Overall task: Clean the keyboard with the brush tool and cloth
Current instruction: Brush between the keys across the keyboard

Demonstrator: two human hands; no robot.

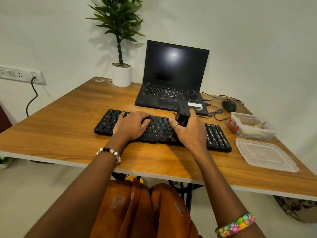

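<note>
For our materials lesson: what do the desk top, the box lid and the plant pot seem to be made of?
Desk top: likely wood-look laminate, with printed grain and a pale edge.
Box lid: clear, slightly frosted plastic; the desk shows through.
Plant pot: smooth matt white, ceramic or plastic; cannot tell.

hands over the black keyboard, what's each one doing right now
Left hand: open, resting flat on the black keyboard.
Right hand: gripping the black brush tool.

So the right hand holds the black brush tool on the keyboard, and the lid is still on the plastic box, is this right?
Not quite. The head view shows the lid lying on the table beside the open plastic box. The right hand does hold the black brush tool on the keyboard.
</note>
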